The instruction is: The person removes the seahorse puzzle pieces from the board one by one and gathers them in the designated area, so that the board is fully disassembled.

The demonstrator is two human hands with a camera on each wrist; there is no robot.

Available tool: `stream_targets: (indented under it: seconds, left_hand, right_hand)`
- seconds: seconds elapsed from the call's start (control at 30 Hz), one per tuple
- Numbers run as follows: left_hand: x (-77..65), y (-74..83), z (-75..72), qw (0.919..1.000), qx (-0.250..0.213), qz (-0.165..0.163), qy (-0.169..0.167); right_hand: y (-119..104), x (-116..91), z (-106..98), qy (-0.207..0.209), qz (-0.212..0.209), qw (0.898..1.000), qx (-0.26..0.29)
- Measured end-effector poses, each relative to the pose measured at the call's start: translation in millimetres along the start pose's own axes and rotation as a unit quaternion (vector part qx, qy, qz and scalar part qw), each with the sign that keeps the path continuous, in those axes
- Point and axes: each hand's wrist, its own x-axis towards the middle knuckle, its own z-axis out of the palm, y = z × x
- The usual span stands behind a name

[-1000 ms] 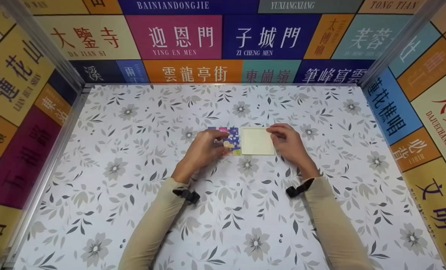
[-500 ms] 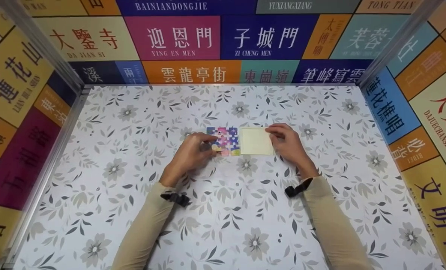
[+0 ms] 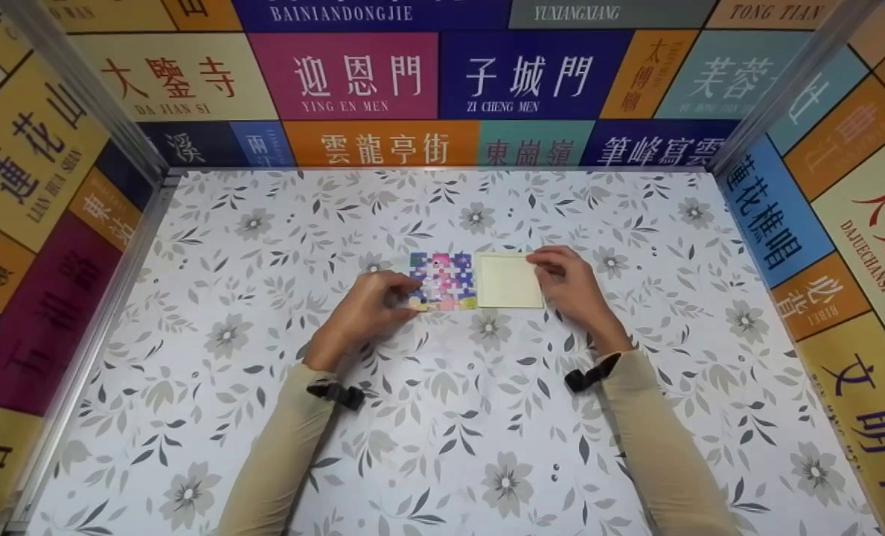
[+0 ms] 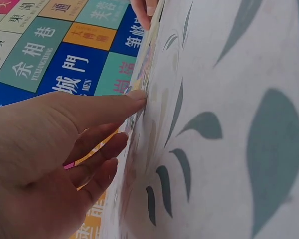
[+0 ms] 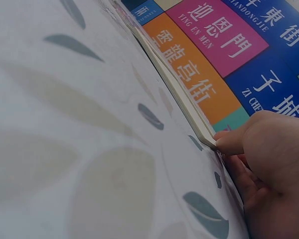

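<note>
A colourful jigsaw puzzle (image 3: 446,277), its pieces joined into a square, lies flat on the patterned tabletop. Just right of it, close alongside, sits a shallow cream-coloured tray (image 3: 510,281) with a raised rim. My left hand (image 3: 371,304) is at the puzzle's left edge, thumb and index finger apart; the left wrist view shows the thumb stretched out low by the table and the other fingers (image 4: 102,181) loosely bent. My right hand (image 3: 570,286) holds the tray's right side, and in the right wrist view the thumb meets a tray corner (image 5: 207,137).
White floral paper covers the tabletop (image 3: 479,417). Panels with large printed characters (image 3: 345,74) stand along the back and both sides, with metal rails (image 3: 442,167) at the table's edges. A black wrist strap (image 3: 336,394) is on each sleeve.
My left hand has drawn back leftward from over the puzzle to its left edge, uncovering the whole picture. My right hand and the tray stay almost where they were.
</note>
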Motion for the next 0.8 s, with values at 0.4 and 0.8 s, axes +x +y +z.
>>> stream_targets:
  seconds: [0.4, 0.8]
  left_hand:
    - [-1.2, -1.1, -0.7, 0.9997, 0.014, -0.015, -0.011]
    - [-1.3, -0.2, 1.8, 0.9998, 0.012, -0.018, -0.004]
  right_hand:
    - [-1.9, -0.4, 1.3, 0.001, -0.014, 1.0, 0.001]
    - [0.7, 0.7, -0.3, -0.005, 0.004, 1.0, -0.004]
